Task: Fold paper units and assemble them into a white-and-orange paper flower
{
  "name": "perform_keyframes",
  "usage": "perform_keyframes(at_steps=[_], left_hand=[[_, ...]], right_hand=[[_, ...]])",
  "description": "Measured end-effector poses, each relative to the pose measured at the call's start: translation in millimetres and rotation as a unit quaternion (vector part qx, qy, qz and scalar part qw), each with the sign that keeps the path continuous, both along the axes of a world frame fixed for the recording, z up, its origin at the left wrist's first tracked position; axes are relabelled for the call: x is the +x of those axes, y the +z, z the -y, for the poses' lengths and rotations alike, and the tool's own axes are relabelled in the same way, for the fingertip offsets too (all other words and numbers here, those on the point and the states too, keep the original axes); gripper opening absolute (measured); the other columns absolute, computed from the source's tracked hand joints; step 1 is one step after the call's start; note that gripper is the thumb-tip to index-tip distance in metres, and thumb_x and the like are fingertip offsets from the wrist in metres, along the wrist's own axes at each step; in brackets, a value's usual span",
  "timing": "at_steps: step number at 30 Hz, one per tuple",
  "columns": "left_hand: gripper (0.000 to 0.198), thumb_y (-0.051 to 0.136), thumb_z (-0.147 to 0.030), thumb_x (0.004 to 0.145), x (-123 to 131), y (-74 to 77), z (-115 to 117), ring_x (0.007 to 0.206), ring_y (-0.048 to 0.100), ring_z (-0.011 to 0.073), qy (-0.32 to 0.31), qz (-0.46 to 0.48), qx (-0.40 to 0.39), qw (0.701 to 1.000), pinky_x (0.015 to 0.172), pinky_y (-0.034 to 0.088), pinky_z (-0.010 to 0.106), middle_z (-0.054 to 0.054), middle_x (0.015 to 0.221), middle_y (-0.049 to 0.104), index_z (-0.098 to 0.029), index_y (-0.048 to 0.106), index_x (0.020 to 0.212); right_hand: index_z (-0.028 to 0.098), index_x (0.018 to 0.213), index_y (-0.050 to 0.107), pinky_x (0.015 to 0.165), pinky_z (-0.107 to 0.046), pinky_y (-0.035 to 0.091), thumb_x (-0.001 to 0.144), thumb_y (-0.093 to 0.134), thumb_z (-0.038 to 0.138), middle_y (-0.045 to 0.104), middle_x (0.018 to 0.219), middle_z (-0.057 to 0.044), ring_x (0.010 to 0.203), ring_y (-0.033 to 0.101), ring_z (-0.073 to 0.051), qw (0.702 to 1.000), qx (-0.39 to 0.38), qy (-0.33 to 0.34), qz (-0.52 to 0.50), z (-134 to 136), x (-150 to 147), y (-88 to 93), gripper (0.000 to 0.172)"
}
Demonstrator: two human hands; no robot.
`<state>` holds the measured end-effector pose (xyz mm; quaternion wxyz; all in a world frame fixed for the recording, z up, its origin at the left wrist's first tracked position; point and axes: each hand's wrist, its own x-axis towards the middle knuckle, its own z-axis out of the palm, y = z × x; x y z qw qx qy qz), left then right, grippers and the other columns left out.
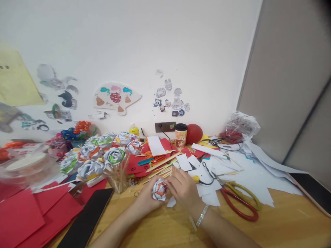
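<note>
A white paper flower with an orange centre is held low in the middle of the view, above the wooden table. My left hand is wrapped round its left side and underside. My right hand, with a glittering bracelet at the wrist, is closed at the flower's right edge; its fingertips partly overlap, and what they pinch is too small to make out. Just left of my hands, finished paper flowers in white, green and orange stand on sticks in a clear holder.
Red paper sheets and a black strip lie left. Large scissors lie right, by white paper scraps. Behind are wooden sticks, a lidded cup, a red balloon and a yellow glue gun tip.
</note>
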<state>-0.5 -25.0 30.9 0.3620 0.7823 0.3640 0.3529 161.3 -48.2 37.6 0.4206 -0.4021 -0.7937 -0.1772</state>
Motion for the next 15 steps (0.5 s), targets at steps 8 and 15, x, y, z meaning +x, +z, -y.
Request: perform_keyframes(at_steps=[8, 15], left_hand=[[0.041, 0.066, -0.014, 0.057, 0.9, -3.1, -1.3, 0.07, 0.053, 0.0148, 0.014, 0.0, 0.001, 1.0, 0.063, 0.044, 0.024, -0.001, 0.08, 0.056, -0.018, 0.047, 0.092], [0.038, 0.067, -0.013, 0.056, 1.0, 1.4, -1.5, 0.072, 0.053, 0.0154, 0.009, -0.012, 0.009, 1.0, 0.065, 0.046, 0.025, -0.001, 0.08, 0.057, -0.018, 0.049, 0.09]], right_hand=[[0.019, 0.073, 0.054, 0.072, -0.034, 0.038, 0.088, 0.041, 0.016, 0.054, 0.066, -0.003, 0.067, 0.045, -0.019, 0.999, -0.002, -0.028, 0.044, -0.2, -1.4, 0.8, 0.02], [0.018, 0.075, 0.056, 0.07, -0.034, 0.037, 0.087, 0.043, 0.015, 0.054, 0.069, -0.004, 0.069, 0.045, -0.02, 0.999, -0.034, -0.018, 0.019, 0.0, -1.7, -2.4, 0.018]])
